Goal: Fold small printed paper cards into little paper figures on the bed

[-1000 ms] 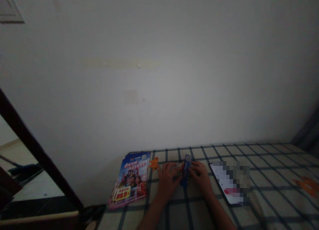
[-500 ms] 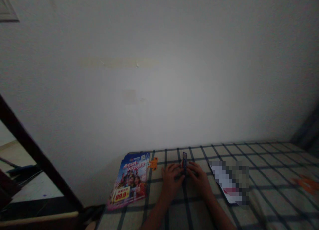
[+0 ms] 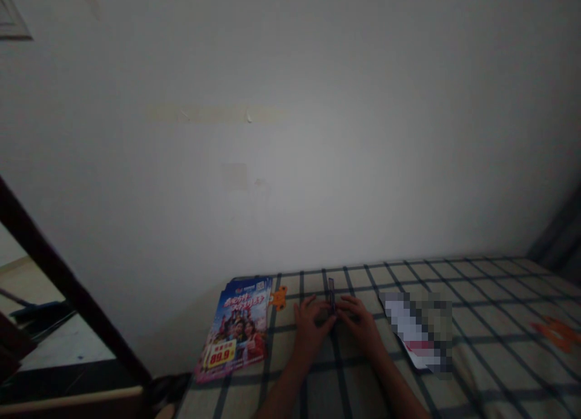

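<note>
Between my two hands stands a narrow folded leaflet, seen almost edge-on above the checked cloth. My left hand pinches it from the left, thumb and fingertips meeting near its lower end. From the other side my right hand presses its fingertips against the same strip. The fingers partly hide the lower part of the leaflet. To the left of my hands lies a stack of printed flyers with a blue and pink cover and a yellow price label.
A checked cloth covers the surface, with orange bear figures on it. At the right lies a partly blurred sheet. Behind rises a bare wall. A dark slanted post stands at the left.
The folded leaflet has tilted slightly left and now shows a narrower edge. My fingertips have closed in nearer its lower end. The flyer stack stays put.
</note>
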Available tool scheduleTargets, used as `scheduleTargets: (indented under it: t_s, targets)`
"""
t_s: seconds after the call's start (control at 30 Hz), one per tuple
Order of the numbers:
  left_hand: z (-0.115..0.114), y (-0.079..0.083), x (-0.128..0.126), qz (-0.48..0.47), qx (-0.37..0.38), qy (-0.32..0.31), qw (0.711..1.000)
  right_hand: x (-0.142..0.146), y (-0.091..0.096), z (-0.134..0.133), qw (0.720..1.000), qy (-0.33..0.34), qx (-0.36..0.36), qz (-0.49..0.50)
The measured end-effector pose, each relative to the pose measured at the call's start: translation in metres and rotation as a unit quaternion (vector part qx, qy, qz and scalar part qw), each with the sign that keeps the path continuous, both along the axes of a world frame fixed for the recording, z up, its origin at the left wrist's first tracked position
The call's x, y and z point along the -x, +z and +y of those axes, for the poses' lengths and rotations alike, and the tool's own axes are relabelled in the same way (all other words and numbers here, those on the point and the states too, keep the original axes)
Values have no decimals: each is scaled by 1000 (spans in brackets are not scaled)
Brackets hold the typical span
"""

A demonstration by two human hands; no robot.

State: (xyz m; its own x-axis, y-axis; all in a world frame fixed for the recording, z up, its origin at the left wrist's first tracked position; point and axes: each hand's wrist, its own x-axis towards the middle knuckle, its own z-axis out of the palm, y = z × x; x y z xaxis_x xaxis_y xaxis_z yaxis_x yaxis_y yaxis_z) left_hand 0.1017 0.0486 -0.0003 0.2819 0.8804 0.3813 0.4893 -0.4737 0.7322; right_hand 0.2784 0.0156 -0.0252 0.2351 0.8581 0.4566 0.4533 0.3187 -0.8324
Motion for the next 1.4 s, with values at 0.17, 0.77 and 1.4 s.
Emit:
scheduleTargets:
  t_s: [0.17,0.77,1.4]
  targets:
    - [0,0,-1,6,6,7,1000,0,0,0,1000,-9,3,2]
    - [-5,7,0,12,37,-17,999,1,4,1,1000,-14,10,2]
    - [-6,9,-1,31,34,-1,999,4,7,-1,999,-32,-9,23]
